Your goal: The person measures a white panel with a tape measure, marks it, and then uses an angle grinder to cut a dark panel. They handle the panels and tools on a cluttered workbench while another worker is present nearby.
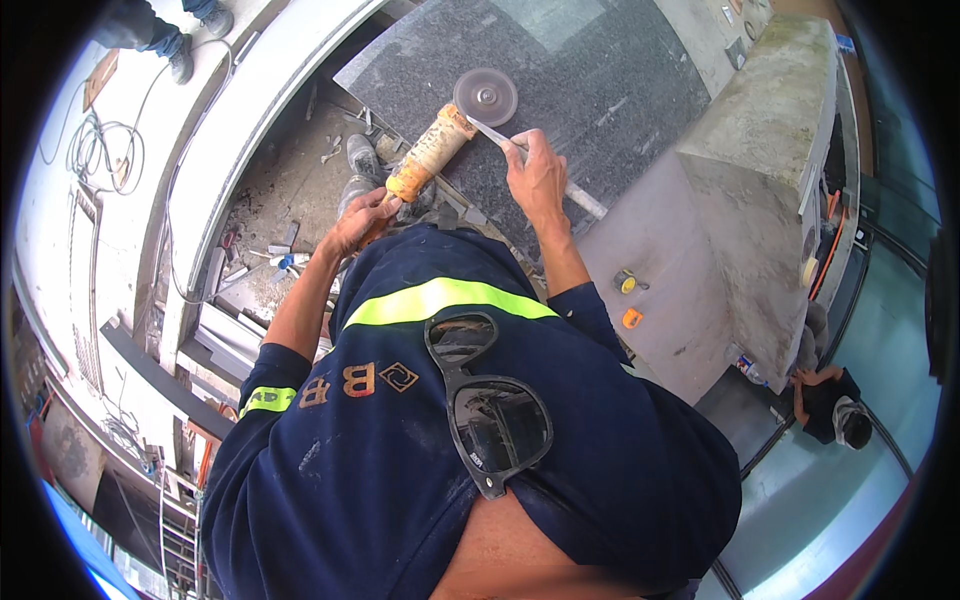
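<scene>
My left hand [362,222] is closed round the rear end of a worn yellow-orange angle grinder [432,152], low in front of my body. A round grey disc [486,97] shows at the grinder's far end, above the dark speckled stone slab [610,90]. My right hand [538,178] grips a long pale bar [586,199] with a narrow tip. That tip reaches the grinder's head, beside the disc; whether they touch, I cannot tell. My fingers hide the bar's middle.
A yellow tape measure [628,283] and a small orange thing [632,318] lie on the grey surface at right. Offcuts and rubble [285,262] litter the floor at left, near a coiled cable [100,150]. One person [835,405] is at far right; another's legs [165,40] stand upper left.
</scene>
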Action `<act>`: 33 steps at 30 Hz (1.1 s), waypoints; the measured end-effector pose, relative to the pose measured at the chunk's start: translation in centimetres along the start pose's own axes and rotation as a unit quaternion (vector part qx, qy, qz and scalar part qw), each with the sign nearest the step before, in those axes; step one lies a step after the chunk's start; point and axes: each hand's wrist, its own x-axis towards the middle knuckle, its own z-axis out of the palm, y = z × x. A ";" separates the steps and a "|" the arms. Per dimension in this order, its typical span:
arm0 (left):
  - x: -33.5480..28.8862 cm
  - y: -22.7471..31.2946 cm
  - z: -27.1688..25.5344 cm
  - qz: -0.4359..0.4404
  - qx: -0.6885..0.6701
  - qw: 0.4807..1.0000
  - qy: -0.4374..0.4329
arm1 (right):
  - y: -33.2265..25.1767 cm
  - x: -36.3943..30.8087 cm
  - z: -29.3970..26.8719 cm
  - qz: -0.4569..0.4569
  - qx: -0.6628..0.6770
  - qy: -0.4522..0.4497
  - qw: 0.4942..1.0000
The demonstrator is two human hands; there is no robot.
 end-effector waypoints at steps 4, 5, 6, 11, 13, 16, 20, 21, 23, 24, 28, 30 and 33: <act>0.0 0.1 0.1 -0.004 -0.003 1.000 0.002 | -0.2 0.0 -0.1 0.009 -0.010 -0.006 1.000; -0.1 0.2 0.1 -0.008 -0.001 1.000 0.005 | -0.3 0.0 -0.1 0.006 -0.008 -0.004 1.000; -0.1 0.2 0.1 -0.007 -0.006 1.000 0.003 | -0.3 0.1 -0.1 0.003 -0.007 -0.001 1.000; -0.1 0.2 0.0 -0.013 -0.003 1.000 0.005 | -0.4 0.1 -0.1 0.001 -0.011 0.004 1.000; 0.0 0.2 -0.1 -0.011 -0.007 1.000 0.001 | -0.5 0.1 0.0 0.000 -0.012 0.007 1.000; 0.1 0.1 -0.3 -0.009 -0.006 1.000 0.000 | -0.5 0.0 0.1 0.002 -0.013 0.009 1.000; 0.2 0.0 -0.4 -0.010 0.002 1.000 0.001 | -0.6 0.0 0.1 0.004 -0.013 0.005 1.000; 0.2 0.0 -0.4 -0.008 -0.004 1.000 -0.002 | -0.6 0.0 0.1 0.005 -0.014 0.005 1.000; 0.2 0.0 -0.4 -0.013 -0.002 1.000 0.000 | -0.7 0.0 0.1 0.005 -0.015 0.004 1.000; 0.2 0.0 -0.4 -0.011 -0.004 1.000 -0.001 | -0.7 0.0 0.1 0.005 -0.016 0.004 1.000; 0.1 0.1 -0.4 -0.009 -0.001 1.000 -0.003 | -0.8 0.0 0.1 0.003 -0.018 0.008 1.000; 0.0 0.2 -0.3 -0.009 0.002 1.000 -0.001 | -0.9 0.0 0.1 0.003 -0.017 0.009 1.000; -0.1 0.5 -0.2 -0.007 0.012 1.000 0.003 | -1.1 0.0 0.1 -0.001 -0.018 0.015 1.000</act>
